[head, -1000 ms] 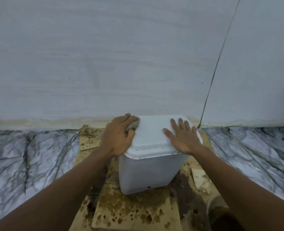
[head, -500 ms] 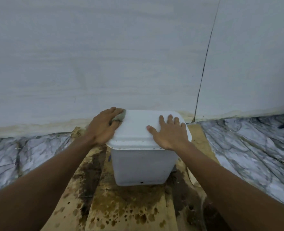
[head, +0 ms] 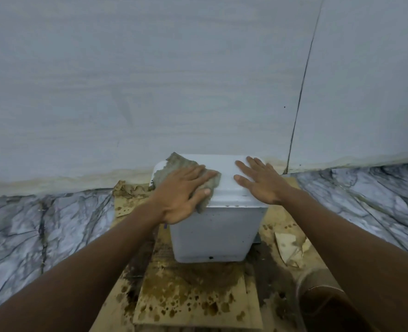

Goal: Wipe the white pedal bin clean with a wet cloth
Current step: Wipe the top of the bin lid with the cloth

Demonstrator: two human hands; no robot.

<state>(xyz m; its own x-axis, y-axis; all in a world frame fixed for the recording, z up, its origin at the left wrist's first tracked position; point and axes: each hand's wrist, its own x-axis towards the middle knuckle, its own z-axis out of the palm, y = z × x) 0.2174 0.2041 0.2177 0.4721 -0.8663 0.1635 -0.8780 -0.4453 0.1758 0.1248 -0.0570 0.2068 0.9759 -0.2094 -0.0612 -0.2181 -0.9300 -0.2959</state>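
Observation:
The white pedal bin (head: 216, 233) stands on stained cardboard against the wall, its lid closed. A grey-brown cloth (head: 178, 165) is spread over the left half of the lid. My left hand (head: 179, 195) lies flat on the cloth, fingers pointing right, thumb hooked over the cloth at the lid's front edge. My right hand (head: 260, 182) rests palm down on the right side of the lid, fingers spread, holding nothing. The pedal is hidden.
Stained, wet cardboard (head: 188, 298) covers the floor under and in front of the bin. Marble floor (head: 42, 231) lies on both sides. The pale wall (head: 174, 80) rises right behind the bin. A torn paper scrap (head: 291, 250) lies at the right.
My left hand moved from the lid's left edge onto its top. The cloth, bunched under the fingers before, now lies spread out on the lid. My right hand stayed on the lid.

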